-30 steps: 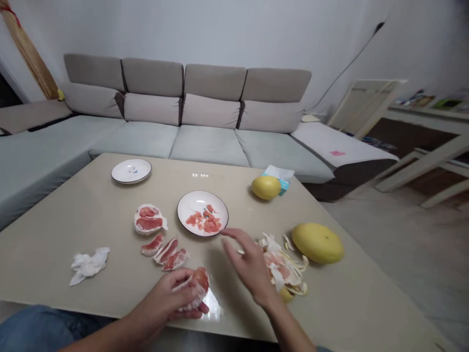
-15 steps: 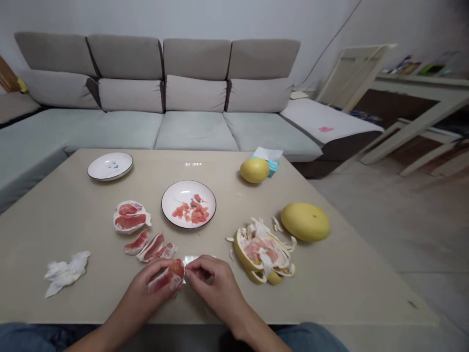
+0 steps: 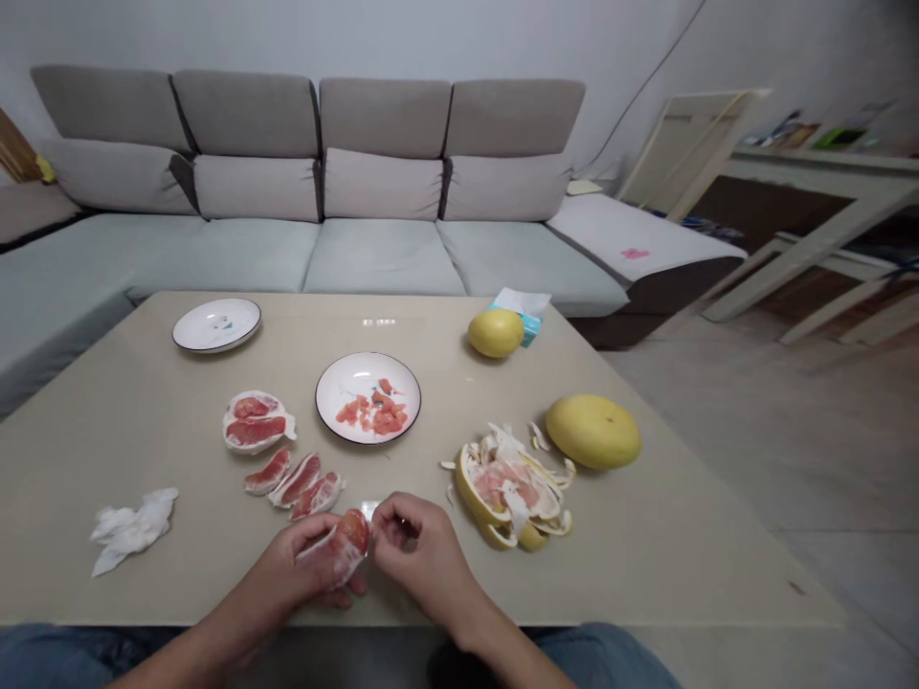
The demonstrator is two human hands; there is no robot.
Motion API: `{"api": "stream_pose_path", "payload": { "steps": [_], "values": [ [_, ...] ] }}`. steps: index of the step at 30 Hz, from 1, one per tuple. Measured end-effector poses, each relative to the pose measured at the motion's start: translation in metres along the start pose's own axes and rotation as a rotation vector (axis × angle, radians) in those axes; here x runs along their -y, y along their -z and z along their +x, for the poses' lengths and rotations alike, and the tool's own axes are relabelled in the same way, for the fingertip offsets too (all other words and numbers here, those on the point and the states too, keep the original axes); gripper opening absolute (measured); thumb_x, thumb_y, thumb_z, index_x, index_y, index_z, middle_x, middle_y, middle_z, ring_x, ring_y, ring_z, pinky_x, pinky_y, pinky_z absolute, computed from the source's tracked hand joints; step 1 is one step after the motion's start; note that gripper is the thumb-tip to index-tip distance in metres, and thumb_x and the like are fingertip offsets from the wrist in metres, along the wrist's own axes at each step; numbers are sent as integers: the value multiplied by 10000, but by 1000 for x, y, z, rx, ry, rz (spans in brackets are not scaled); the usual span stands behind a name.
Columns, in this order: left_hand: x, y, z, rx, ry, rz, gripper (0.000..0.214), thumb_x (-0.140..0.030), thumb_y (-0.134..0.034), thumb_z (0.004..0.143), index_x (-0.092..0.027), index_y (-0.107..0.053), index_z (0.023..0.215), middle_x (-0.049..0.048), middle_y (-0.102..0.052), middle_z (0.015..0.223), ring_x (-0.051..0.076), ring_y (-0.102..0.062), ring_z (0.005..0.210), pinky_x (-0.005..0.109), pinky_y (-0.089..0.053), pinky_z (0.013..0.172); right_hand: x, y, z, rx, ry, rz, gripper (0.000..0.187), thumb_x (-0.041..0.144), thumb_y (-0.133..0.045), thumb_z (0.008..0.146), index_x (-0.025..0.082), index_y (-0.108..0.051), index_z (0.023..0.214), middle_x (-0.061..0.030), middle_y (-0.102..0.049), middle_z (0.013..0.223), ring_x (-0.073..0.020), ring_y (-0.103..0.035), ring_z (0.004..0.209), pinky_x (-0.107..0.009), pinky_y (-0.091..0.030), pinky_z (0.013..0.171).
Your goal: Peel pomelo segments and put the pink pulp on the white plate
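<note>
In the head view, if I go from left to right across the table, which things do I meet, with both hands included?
Crumpled white tissue → left hand holding a fruit segment → right hand → pile of peel → whole yellow fruit.

Looks like a plump fruit segment, with glossy reddish flesh bared at the top and whitish skin clinging lower down. Rests tilted between thumb and fingers of the left hand, with its bared end close by the right hand.
</note>
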State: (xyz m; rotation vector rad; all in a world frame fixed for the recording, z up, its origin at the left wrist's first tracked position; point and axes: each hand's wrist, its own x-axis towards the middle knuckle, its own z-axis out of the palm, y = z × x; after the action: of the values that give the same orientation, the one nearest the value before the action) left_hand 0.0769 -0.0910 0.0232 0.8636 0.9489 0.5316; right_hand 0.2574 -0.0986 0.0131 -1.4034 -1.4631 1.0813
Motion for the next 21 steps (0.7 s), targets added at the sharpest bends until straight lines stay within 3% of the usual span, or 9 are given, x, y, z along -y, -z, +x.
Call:
{"api": "stream_pose_path", "payload": {
  "steps": [3, 9, 17, 21],
  "values": [
    [2, 6, -1, 89, 47, -144, 269, -294, -720, 790, -192, -660, 1031, 28, -652, 912, 177, -679, 785, 245, -524, 670, 3, 4, 2, 32, -82, 101, 47, 163, -570, 673, 168, -596, 634, 55, -476, 536, -82, -395, 505, -179, -322, 464],
    [8, 13, 2, 189, 80, -265, 269, -240, -721, 784, -153, -645, 1027, 56, -673, 836, 166, -697, 725, 198, -523, 597, 5, 9, 2, 18, -54, 55, 61, 133, -539, 650, 165, -588, 634, 43, -487, 563, -90, -413, 526, -191, -329, 486],
    [10, 17, 4, 238, 82, -237, 346, -307, -773, 728, -155, -643, 1010, 47, -677, 785, 166, -695, 675, 192, -505, 546, 10, 16, 1, 41, -1, 0, 103, 86, -521, 641, 168, -582, 632, 38, -511, 590, -94, -437, 538, -198, -350, 503],
    [8, 15, 6, 196, 52, -130, 413, -363, -809, 677, -169, -650, 1004, 36, -668, 817, 186, -689, 715, 220, -498, 574, 15, 22, 1, 106, 4, 2, 103, 106, -552, 709, 165, -635, 726, 22, -563, 656, -98, -496, 575, -195, -396, 530]
  ]
}}
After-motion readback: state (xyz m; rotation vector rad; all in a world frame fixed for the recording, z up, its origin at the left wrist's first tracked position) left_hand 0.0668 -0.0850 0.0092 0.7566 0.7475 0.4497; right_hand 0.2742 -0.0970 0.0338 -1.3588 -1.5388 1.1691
